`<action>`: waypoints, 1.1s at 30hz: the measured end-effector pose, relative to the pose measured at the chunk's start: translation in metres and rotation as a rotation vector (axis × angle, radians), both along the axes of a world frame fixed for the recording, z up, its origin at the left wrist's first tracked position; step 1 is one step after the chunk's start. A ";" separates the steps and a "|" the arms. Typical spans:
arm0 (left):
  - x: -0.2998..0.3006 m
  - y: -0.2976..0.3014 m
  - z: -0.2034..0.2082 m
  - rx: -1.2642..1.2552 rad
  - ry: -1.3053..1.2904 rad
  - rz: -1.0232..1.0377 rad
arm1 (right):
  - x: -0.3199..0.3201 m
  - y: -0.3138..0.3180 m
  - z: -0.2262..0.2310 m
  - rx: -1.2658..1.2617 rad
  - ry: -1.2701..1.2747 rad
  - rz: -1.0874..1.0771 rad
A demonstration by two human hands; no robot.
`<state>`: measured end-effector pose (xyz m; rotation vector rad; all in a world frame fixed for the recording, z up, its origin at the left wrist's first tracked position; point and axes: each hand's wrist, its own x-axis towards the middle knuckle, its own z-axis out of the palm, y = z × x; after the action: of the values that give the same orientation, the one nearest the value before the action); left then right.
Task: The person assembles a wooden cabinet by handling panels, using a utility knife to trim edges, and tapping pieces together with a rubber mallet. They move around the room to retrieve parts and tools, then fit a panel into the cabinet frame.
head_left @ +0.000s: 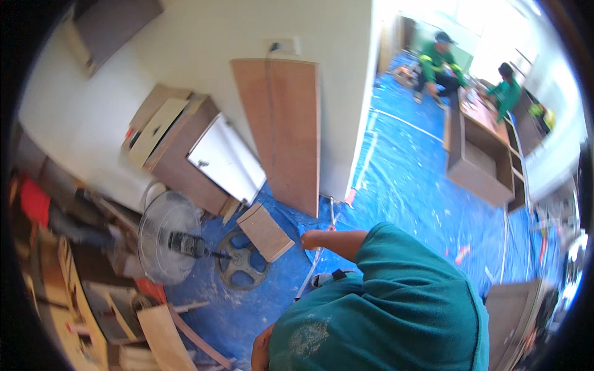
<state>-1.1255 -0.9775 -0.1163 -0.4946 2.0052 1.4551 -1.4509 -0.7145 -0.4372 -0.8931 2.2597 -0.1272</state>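
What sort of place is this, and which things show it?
It looks like a room under renovation, perhaps used for carpentry: blue sheeting is spread underfoot, a tall wooden panel leans against the wall, and two people are beside an open-fronted wooden cabinet.

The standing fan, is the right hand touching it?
No, the standing fan is apart from the right hand, with a brown panel showing between them.

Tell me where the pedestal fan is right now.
In the head view, the pedestal fan stands left of centre on the blue sheet, lower left of the white panel, with a wooden piece beside its round base.
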 end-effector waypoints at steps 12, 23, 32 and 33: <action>-0.051 -0.049 0.097 0.210 0.458 -0.833 | 0.262 0.238 -0.027 0.544 -0.377 -0.309; -0.085 0.031 0.260 0.637 1.155 -0.918 | 0.267 0.185 0.002 0.071 -0.141 -0.911; -0.060 0.195 0.293 1.359 0.873 -1.031 | 0.283 0.237 -0.025 0.058 -0.116 -1.002; -0.047 0.219 0.293 1.623 0.762 -0.997 | 0.298 0.242 -0.028 0.064 -0.108 -1.021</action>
<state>-1.1721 -0.7583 0.1764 1.6074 0.5234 1.9656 -1.1533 -0.4724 -0.4656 0.3617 2.3757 -0.5307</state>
